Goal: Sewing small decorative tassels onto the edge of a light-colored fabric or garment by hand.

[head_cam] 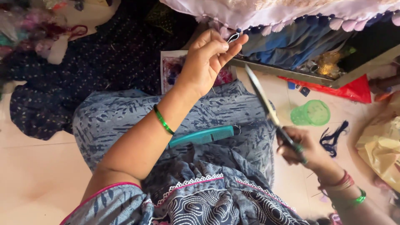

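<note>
The left hand [206,62] was up at centre frame, its fingertips pinched on a small dark loop of thread [233,38] just under the tasselled cloth edge [291,23]. Lower right, the right hand [302,148] was closed around the handles of the scissors [266,106], whose blades slanted up and left, tip near that loop but apart from it. A teal comb [203,136] lay on the lap.

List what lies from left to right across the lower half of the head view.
Left forearm's green bangle → teal comb on the lap → right hand gripping scissors → green plastic cup → yellow bag.
</note>
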